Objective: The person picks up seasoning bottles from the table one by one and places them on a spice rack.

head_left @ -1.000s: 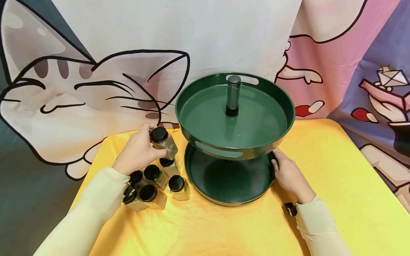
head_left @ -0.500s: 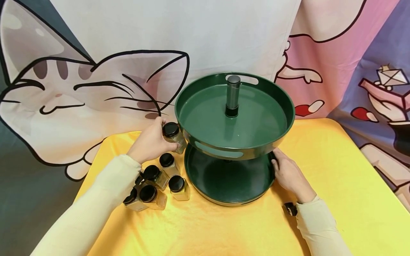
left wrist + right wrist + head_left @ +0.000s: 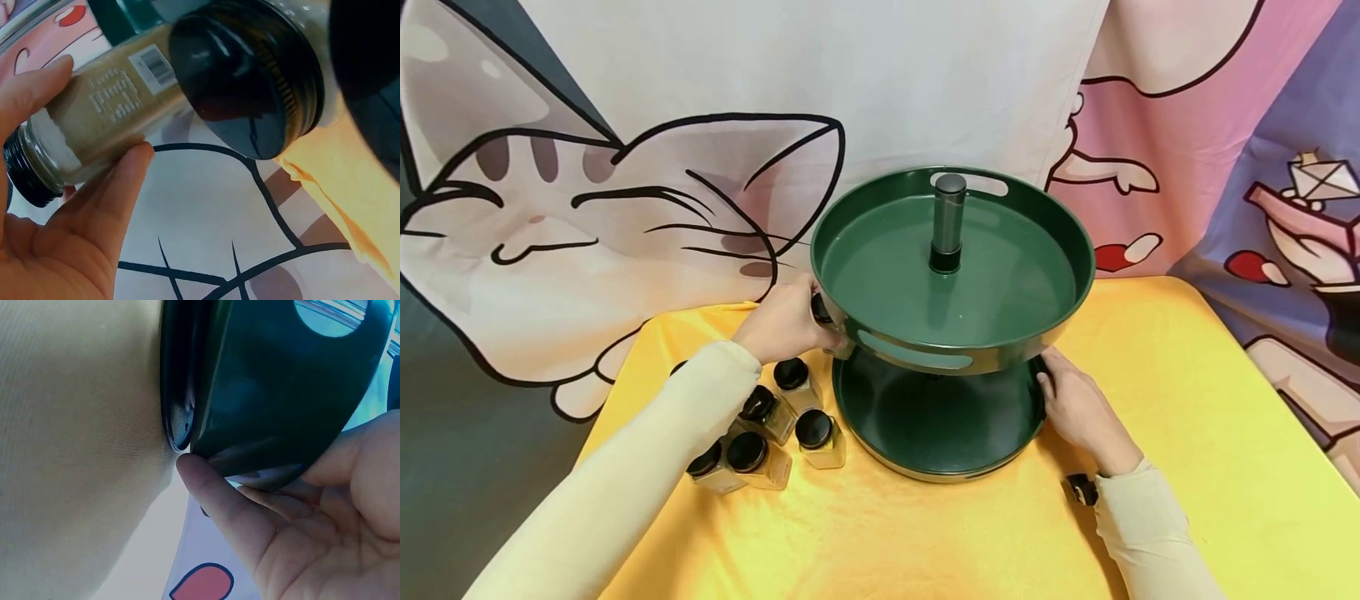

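Note:
A green two-tier tray stand stands mid-table, with an upper tray (image 3: 880, 283), a lower tray (image 3: 925, 421) and a grey centre post (image 3: 948, 221). My left hand (image 3: 786, 321) grips a spice jar (image 3: 820, 310) at the stand's left side. The jar is tucked under the upper tray's rim and mostly hidden there. The left wrist view shows that jar (image 3: 106, 119) tilted in my fingers (image 3: 119, 187), pale powder inside, with another black lid (image 3: 250, 81) close by. My right hand (image 3: 1075, 408) holds the lower tray's right rim (image 3: 281, 394).
Several black-lidded spice jars (image 3: 767, 429) cluster on the yellow tablecloth (image 3: 1187, 417) left of the stand, beneath my left forearm. A cartoon-print curtain (image 3: 625, 208) hangs right behind the table. A small black device (image 3: 1078, 490) sits at my right wrist.
My left hand has carried the jar up from the cluster and rightward, until it slipped under the upper tray's rim. The right hand and the stand have stayed put.

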Available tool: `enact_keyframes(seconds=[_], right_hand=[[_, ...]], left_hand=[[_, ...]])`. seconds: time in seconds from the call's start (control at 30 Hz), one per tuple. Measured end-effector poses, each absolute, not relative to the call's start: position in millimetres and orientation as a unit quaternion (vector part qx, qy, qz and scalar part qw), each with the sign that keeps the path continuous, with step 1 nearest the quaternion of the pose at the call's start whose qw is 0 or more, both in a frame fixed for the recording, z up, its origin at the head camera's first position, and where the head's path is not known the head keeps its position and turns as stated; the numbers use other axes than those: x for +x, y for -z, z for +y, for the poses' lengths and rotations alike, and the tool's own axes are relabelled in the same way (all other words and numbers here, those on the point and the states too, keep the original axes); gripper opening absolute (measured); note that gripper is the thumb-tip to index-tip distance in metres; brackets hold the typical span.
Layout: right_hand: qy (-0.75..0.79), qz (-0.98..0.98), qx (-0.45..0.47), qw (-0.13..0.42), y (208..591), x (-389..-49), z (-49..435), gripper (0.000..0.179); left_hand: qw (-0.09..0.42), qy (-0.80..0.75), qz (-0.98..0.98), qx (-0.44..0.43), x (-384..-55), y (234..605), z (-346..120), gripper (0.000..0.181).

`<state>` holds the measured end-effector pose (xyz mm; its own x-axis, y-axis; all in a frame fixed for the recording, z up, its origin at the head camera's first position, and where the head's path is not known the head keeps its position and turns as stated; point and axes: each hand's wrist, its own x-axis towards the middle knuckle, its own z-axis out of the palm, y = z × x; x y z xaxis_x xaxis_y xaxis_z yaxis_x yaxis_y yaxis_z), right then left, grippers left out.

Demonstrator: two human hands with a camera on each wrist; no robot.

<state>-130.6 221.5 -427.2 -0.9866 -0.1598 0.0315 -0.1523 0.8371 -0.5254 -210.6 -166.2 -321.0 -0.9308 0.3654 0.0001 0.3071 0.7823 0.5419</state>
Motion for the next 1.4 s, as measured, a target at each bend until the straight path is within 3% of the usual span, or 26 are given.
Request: enact_keyframes(seconds=[0.1, 0.3, 0.57, 0.77, 0.97, 1.4], right_hand=[[0.275, 0.958, -0.086, 0.005, 427, -131, 221, 0.047], [0.275, 0.958, -0.085, 0.005, 426, -131, 222, 0.046], [0.276, 0.957, -0.085, 0.004, 426, -131, 221, 0.047], [0.274, 0.958, -0.090, -0.008, 426, -130, 221, 0.042], [0.272, 0.957, -0.097, -0.021, 428, -131, 221, 0.035], [0.274, 0.956, -0.104, -0.027, 427, -130, 221, 0.028]], left_hand=[[0.051, -0.273, 0.939, 0.204, -215, 325, -163, 0.089], [0.068, -0.248, 0.939, 0.228, -223, 333, -155, 0.078], [0.085, -0.291, 0.922, 0.242, -227, 340, -151, 0.082], [0.116, -0.290, 0.926, 0.213, -227, 344, -147, 0.082], [0.149, -0.259, 0.937, 0.179, -227, 341, -141, 0.094], [0.166, -0.213, 0.952, 0.143, -227, 342, -134, 0.097]])
